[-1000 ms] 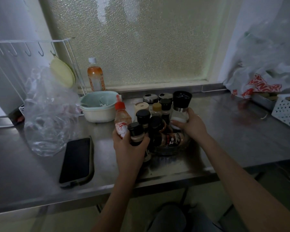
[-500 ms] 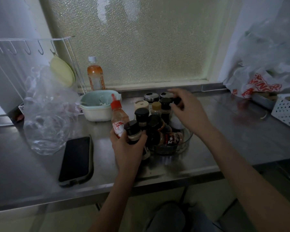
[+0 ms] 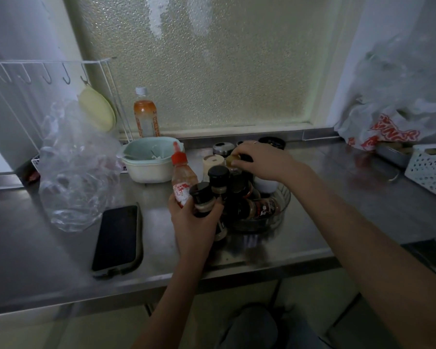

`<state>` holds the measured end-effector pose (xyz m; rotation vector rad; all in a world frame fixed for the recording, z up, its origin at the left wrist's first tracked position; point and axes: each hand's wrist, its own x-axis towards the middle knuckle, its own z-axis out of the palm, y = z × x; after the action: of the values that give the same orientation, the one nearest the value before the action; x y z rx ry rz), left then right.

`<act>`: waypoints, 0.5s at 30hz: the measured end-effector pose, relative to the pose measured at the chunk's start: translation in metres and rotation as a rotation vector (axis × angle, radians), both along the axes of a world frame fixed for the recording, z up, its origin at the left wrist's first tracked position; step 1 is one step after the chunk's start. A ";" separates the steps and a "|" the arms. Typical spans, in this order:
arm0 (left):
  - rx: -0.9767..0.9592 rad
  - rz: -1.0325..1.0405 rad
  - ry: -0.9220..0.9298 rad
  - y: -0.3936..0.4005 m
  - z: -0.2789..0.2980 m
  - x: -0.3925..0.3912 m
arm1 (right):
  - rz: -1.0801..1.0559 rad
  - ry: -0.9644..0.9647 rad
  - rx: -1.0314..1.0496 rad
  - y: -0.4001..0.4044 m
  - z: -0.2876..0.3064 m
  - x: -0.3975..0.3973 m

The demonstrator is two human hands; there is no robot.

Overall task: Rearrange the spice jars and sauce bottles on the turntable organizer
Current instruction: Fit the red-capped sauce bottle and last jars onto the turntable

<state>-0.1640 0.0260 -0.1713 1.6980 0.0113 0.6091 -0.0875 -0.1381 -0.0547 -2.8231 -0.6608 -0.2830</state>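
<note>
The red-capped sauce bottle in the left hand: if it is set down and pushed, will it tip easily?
Probably yes. The red-capped sauce bottle looks tall and narrow, tapering to a pointed nozzle, so a push near the top could topple it. It looks like soft plastic, so it would likely survive. The left hand also grips a black-capped jar, which crowds the hold.

Stainless table (image 3: 237,250), dim light. On it, left to right: crumpled clear plastic bag (image 3: 78,177), dark phone (image 3: 116,239) face up near the front edge, pale green bowl (image 3: 149,162), glass turntable dish (image 3: 277,212) packed with jars, white perforated basket (image 3: 431,167) far right. Orange drink bottle (image 3: 145,114) at the back by the window.
</note>
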 end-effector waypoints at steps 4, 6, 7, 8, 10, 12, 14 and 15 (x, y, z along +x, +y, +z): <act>-0.007 -0.010 -0.025 0.000 -0.002 0.001 | -0.041 -0.080 0.173 0.001 -0.005 -0.003; -0.011 -0.013 -0.030 0.000 -0.002 0.001 | -0.083 -0.199 0.370 -0.003 0.000 -0.010; -0.010 -0.014 -0.030 0.000 -0.002 0.001 | -0.097 -0.265 0.469 -0.007 0.004 -0.015; -0.007 -0.015 -0.031 0.000 -0.002 0.001 | -0.107 -0.327 0.553 -0.013 0.009 -0.021; 0.006 -0.010 -0.031 0.000 -0.002 0.002 | -0.123 -0.389 0.709 -0.031 0.015 -0.033; 0.029 0.003 -0.023 -0.001 -0.002 0.002 | -0.154 -0.353 0.833 -0.051 0.012 -0.044; 0.041 0.014 -0.018 -0.001 -0.003 0.002 | -0.220 -0.297 0.803 -0.066 0.000 -0.052; 0.041 0.016 -0.017 -0.001 -0.003 0.002 | -0.254 -0.261 0.766 -0.071 -0.008 -0.053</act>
<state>-0.1622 0.0250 -0.1744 1.7340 0.0000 0.6390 -0.1404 -0.2095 -0.0627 -2.1314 -0.1638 -0.7704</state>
